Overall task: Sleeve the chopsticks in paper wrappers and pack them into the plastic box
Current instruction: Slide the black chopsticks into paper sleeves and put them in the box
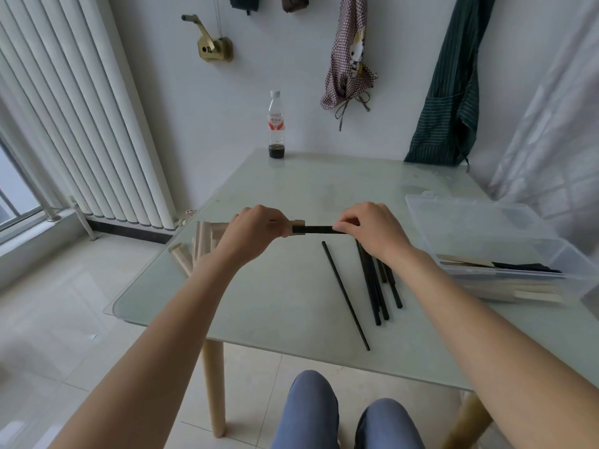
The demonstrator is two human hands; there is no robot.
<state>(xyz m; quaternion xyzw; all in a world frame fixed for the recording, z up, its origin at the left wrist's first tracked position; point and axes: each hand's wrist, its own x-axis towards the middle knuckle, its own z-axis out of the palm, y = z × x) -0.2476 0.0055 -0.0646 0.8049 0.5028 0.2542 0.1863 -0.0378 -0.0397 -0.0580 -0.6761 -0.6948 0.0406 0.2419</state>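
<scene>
1. Head view counts two hands, one plastic box point(486, 222), one bottle point(276, 124) at the far edge of the worktop point(291, 189), and one single chopstick point(345, 294) lying apart, left of a bundle of loose chopsticks point(376, 286).
2. How many sticks the bundle holds is hard to tell, since they overlap and the right forearm covers their far ends. Several empty wrappers point(194, 247) lie at the near left edge, partly hidden by the left wrist. Inside the box, sleeved sticks blur behind the clear wall.
3. Above the worktop, the left hand point(256, 226) grips a paper wrapper point(299, 227), while the right hand point(366, 226) pinches black chopsticks point(316, 229) whose left end sits in the wrapper's mouth. Both hands are apart, level with each other, with the box to their right.
</scene>
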